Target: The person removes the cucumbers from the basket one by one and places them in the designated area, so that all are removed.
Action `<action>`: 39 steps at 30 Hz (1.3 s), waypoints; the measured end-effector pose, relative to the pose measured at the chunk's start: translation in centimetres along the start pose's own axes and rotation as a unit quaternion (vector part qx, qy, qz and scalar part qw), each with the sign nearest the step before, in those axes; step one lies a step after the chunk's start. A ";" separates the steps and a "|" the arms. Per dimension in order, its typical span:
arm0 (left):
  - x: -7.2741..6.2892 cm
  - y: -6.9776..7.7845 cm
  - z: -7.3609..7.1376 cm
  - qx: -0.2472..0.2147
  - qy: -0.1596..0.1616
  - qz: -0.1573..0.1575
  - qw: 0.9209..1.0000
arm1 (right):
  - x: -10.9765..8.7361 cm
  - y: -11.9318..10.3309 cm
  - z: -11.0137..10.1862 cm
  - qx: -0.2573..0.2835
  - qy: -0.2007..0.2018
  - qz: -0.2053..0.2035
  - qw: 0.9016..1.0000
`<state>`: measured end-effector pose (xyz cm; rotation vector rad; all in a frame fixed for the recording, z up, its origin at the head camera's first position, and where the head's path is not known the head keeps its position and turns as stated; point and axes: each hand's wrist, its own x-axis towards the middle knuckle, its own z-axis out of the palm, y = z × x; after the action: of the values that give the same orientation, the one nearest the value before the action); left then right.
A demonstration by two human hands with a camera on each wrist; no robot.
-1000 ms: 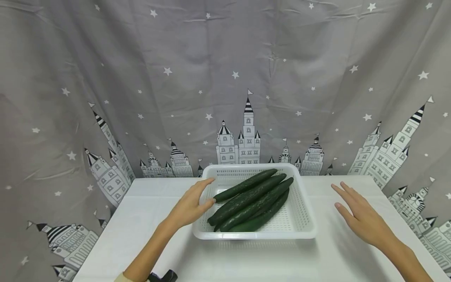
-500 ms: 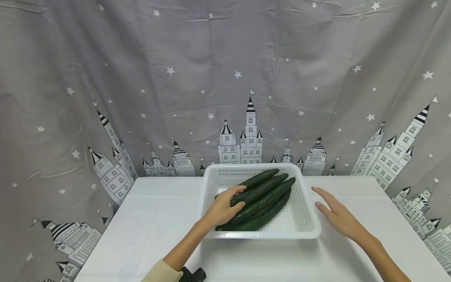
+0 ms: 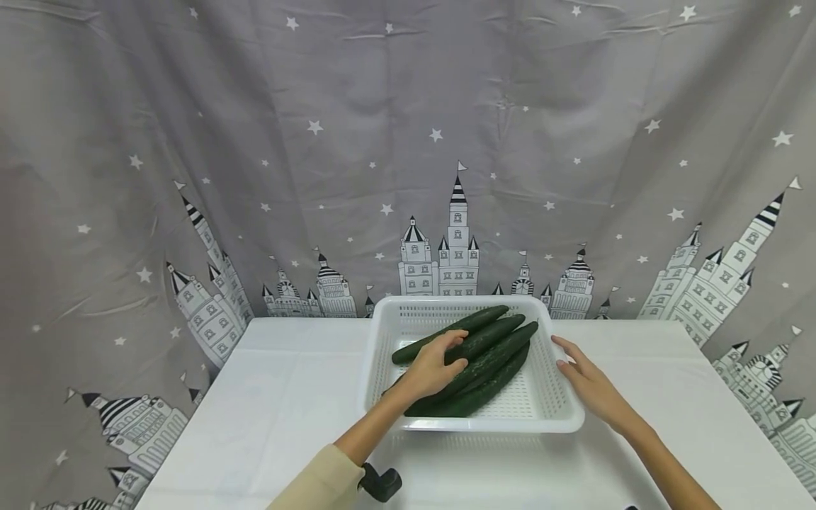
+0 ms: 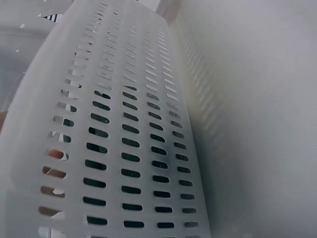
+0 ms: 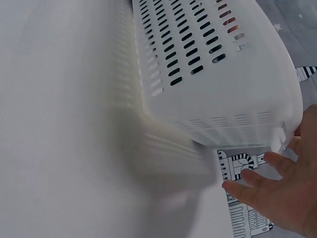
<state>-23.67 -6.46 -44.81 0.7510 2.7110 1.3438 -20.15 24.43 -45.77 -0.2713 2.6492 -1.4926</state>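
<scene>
With my left hand (image 3: 428,372) over the cucumbers (image 3: 497,358), which lie slantwise together in the white basket (image 3: 472,425) on the bench (image 3: 293,382), I'd grip around the middle. Its thumb and fingers stand apart; from above I can't tell whether they touch. My right hand (image 3: 589,386), fingers spread at the basket's right side, should steady it.

A basket (image 3: 472,425) was set on the table (image 3: 287,397), with a curtain (image 3: 408,92) hung behind both. Inside the basket, cucumbers (image 3: 497,356) were laid alongside one another. Over the cucumbers, the left hand (image 3: 433,370) was positioned; at the basket's right rim, the right hand (image 3: 594,388) was placed.
</scene>
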 end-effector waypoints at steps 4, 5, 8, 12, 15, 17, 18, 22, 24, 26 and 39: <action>0.6 -0.1 0.3 0.007 -0.006 -0.007 1.000 | 0.6 0.2 0.3 0.029 -0.006 0.010 1.000; 0.7 -0.2 0.3 0.006 -0.007 -0.009 1.000 | 0.8 0.3 0.3 0.035 -0.007 0.012 0.999; 1.1 -0.3 0.3 0.003 -0.013 -0.013 1.000 | 1.2 0.6 0.4 0.057 -0.008 0.012 0.998; 1.6 -0.4 0.3 0.005 -0.018 -0.017 1.000 | 1.7 1.0 0.5 0.087 -0.004 0.006 0.996; 1.9 -0.6 0.3 0.011 -0.023 -0.025 0.999 | 1.9 1.2 0.6 0.114 -0.004 0.002 0.994; 2.2 -0.8 0.3 0.019 -0.030 -0.031 0.999 | 2.0 1.2 0.8 0.125 -0.003 -0.003 0.992; 2.3 -0.9 0.3 0.022 -0.035 -0.035 0.999 | 2.0 1.2 0.8 0.130 -0.004 -0.003 0.991; 2.7 -1.2 0.4 0.038 -0.061 -0.052 0.996 | 2.0 1.4 0.9 0.150 -0.006 0.007 0.989; 2.9 -1.3 0.4 0.042 -0.073 -0.058 0.995 | 2.1 1.5 0.9 0.162 -0.011 0.014 0.987; 3.0 -1.3 0.5 0.044 -0.080 -0.058 0.994 | 2.1 1.7 0.8 0.171 -0.018 0.020 0.985; 3.5 -2.1 0.5 0.042 -0.073 -0.055 0.995 | 2.1 2.3 0.9 0.184 -0.045 -0.004 0.982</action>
<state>-27.49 -5.72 -46.07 0.6651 2.6651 1.1138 -22.33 24.43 -48.13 -0.3081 2.2487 -1.8806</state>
